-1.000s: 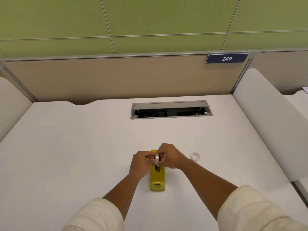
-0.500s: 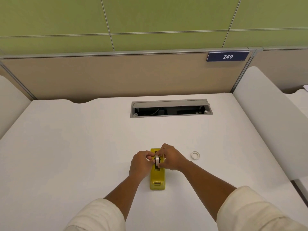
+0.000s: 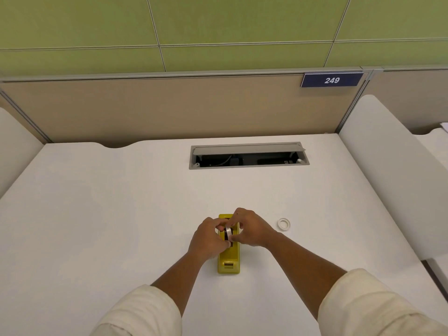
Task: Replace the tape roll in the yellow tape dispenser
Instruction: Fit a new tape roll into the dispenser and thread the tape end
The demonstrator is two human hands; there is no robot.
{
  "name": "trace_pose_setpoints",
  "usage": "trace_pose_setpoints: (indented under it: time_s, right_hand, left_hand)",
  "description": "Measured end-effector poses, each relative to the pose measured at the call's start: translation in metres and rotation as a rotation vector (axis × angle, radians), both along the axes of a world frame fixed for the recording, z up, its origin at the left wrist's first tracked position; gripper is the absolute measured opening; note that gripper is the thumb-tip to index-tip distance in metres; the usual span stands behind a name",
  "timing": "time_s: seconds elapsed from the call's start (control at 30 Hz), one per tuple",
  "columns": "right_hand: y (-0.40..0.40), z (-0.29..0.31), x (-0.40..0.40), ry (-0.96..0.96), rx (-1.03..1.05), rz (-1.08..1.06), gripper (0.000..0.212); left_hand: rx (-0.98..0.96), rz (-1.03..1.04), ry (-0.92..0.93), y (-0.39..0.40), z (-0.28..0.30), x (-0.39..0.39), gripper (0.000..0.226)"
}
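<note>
The yellow tape dispenser (image 3: 229, 259) lies lengthwise on the white desk (image 3: 97, 226), its cutter end toward me. Over its middle, both hands pinch a tape roll (image 3: 228, 232) that stands on edge, partly sunk in the dispenser's slot. My left hand (image 3: 208, 238) grips the roll from the left with thumb and fingers. My right hand (image 3: 251, 229) grips it from the right, thumb low and forefinger on top. The far end of the dispenser peeks out behind my fingers.
A small white empty tape core (image 3: 284, 224) lies flat on the desk to the right of my right hand. An open grey cable hatch (image 3: 248, 155) sits at the back middle. Beige partitions wall in the back, and white side panels (image 3: 388, 170) flank the desk.
The roll has gone down from just above the dispenser to partly inside its slot. Both hands stayed on it and lowered slightly.
</note>
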State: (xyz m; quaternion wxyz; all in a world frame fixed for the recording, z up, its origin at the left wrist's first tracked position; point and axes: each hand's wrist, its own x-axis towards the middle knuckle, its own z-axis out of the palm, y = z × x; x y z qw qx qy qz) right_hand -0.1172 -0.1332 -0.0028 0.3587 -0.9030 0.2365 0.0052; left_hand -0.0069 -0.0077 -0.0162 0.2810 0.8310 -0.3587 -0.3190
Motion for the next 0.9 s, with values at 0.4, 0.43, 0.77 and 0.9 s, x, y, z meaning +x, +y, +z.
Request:
trace_pose_setpoints:
  time_s: [0.4,0.43,0.77,0.9]
  right_hand:
    - [0.005,0.003,-0.001,0.009,-0.061,0.005,0.004]
    - [0.007,0.003,-0.002,0.008,-0.061,0.003,0.003]
    - [0.034,-0.007,-0.012,0.023,-0.079,-0.101,0.008]
    - [0.041,-0.008,-0.016,0.029,-0.056,-0.137,0.008]
  left_hand:
    - [0.003,0.05,-0.008,0.003,0.0,-0.002,0.068]
    - [0.008,0.057,-0.011,0.004,-0.001,-0.002,0.068]
    - [0.066,0.024,-0.115,0.01,0.003,-0.006,0.069]
    - [0.052,0.048,-0.12,0.012,0.003,-0.01,0.065]
